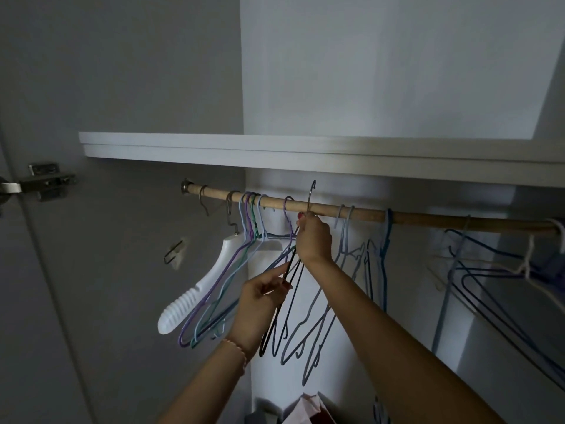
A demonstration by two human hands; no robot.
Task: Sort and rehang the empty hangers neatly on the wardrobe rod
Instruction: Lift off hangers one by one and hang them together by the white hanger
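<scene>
A wooden rod [428,218] runs across the wardrobe under a white shelf. My right hand [315,238] pinches the neck of a black wire hanger [276,324], whose metal hook [311,194] stands above the rod, not hooked over it. My left hand [263,296] grips the same hanger's shoulder lower down. At the left end hang a white plastic hanger [195,296] and several thin purple, green and pale blue ones [214,304]. More grey and blue wire hangers [345,270] hang right of my hands.
The white shelf [214,145] sits close above the rod. A door hinge [46,180] is on the left wall. Tangled blue and cream hangers [489,270] crowd the right end. Folded pink and red cloth [308,408] lies below.
</scene>
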